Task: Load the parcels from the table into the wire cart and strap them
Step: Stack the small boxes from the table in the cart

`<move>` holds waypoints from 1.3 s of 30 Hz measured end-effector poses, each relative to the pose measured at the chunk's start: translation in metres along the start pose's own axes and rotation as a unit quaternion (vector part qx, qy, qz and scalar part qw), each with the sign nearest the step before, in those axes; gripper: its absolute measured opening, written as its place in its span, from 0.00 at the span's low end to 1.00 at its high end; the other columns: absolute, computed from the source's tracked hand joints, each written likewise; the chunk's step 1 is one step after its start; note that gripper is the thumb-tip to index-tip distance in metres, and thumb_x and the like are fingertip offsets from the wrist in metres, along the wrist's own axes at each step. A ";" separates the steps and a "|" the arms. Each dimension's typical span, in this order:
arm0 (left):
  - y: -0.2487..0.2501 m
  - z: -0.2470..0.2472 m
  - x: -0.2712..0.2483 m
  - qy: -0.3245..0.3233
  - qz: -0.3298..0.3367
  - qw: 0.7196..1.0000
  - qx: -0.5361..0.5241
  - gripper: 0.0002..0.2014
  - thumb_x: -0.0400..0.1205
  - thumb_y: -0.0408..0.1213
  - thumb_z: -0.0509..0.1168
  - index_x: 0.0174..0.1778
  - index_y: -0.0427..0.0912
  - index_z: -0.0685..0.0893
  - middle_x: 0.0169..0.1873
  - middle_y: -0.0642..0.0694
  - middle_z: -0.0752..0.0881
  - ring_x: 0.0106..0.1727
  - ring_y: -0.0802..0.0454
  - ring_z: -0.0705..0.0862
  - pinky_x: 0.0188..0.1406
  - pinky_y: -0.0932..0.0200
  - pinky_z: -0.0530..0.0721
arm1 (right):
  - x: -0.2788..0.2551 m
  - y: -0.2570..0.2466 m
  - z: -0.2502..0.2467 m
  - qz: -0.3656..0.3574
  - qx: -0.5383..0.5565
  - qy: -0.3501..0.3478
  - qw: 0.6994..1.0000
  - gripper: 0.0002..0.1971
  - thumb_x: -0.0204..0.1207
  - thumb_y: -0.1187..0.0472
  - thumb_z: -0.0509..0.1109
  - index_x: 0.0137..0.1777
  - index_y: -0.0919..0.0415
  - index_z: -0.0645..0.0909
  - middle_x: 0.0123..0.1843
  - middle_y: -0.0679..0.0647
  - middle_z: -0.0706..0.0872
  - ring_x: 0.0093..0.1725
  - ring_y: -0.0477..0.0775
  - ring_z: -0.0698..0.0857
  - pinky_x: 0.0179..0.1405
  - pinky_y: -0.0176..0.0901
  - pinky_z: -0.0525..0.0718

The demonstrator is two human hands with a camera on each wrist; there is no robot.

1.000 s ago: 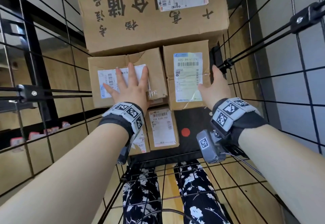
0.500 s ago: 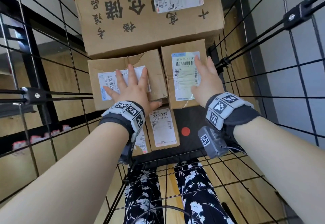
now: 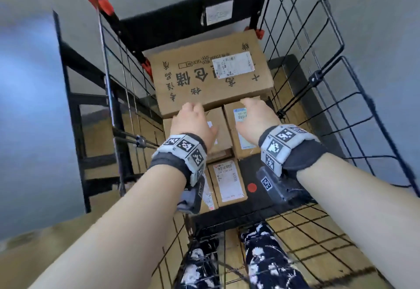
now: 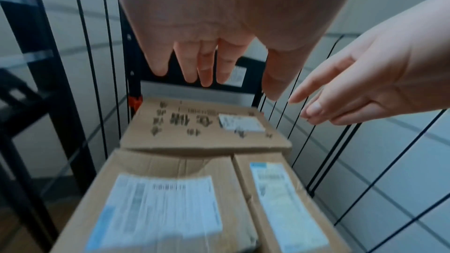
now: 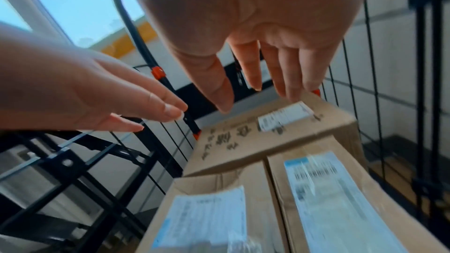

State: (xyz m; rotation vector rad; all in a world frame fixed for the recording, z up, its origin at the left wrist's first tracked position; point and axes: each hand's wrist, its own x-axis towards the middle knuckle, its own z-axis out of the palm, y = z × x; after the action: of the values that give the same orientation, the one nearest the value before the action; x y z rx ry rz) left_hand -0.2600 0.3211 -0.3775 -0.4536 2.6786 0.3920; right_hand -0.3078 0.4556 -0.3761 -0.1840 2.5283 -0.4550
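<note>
Cardboard parcels sit stacked in the wire cart. A large printed box lies at the back, with two labelled medium boxes in front of it, the left box and the right box. Smaller parcels lie lower at the front. My left hand and right hand hover side by side over the medium boxes near the large box's front edge. In the wrist views the left fingers and right fingers hang straight, loose and empty, clear of the large box.
Wire walls close in the cart on both sides, and a black frame bar with orange clamps stands at the back. A black base plate with a red dot shows beside the small parcels. A dark rack stands left.
Both hands have lifted off the tops of the two medium boxes and moved forward toward the large box. The head view has pulled back and shows more of the cart.
</note>
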 end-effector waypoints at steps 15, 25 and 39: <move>-0.066 -0.214 -0.143 0.098 0.007 0.995 -0.015 0.21 0.82 0.51 0.57 0.68 0.45 0.77 0.64 0.42 0.79 0.63 0.40 0.80 0.65 0.43 0.78 | -0.168 -0.175 -0.128 -0.139 -0.088 0.068 0.984 0.17 0.77 0.56 0.64 0.65 0.55 0.79 0.63 0.54 0.84 0.62 0.57 0.82 0.61 0.45 0.80; -0.141 -0.288 -0.261 0.198 -0.079 0.975 -0.061 0.21 0.84 0.48 0.57 0.72 0.46 0.76 0.69 0.47 0.80 0.68 0.49 0.78 0.68 0.53 0.77 | -0.256 -0.278 -0.149 -0.311 -0.079 0.090 0.943 0.16 0.77 0.57 0.64 0.63 0.55 0.80 0.63 0.54 0.84 0.62 0.56 0.81 0.62 0.47 0.81; -0.316 -0.318 -0.355 0.284 -0.176 0.936 -0.114 0.18 0.82 0.47 0.59 0.61 0.42 0.84 0.60 0.44 0.85 0.62 0.45 0.82 0.62 0.54 0.80 | -0.327 -0.439 -0.073 -0.424 -0.096 0.075 0.897 0.15 0.78 0.58 0.64 0.62 0.60 0.82 0.63 0.55 0.85 0.63 0.55 0.82 0.63 0.44 0.79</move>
State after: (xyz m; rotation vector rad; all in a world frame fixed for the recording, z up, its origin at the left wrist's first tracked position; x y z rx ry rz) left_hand 0.0591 0.0191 -0.0110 -1.2661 3.0060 0.5274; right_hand -0.0599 0.1398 0.0030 -1.4042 2.5220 -0.5486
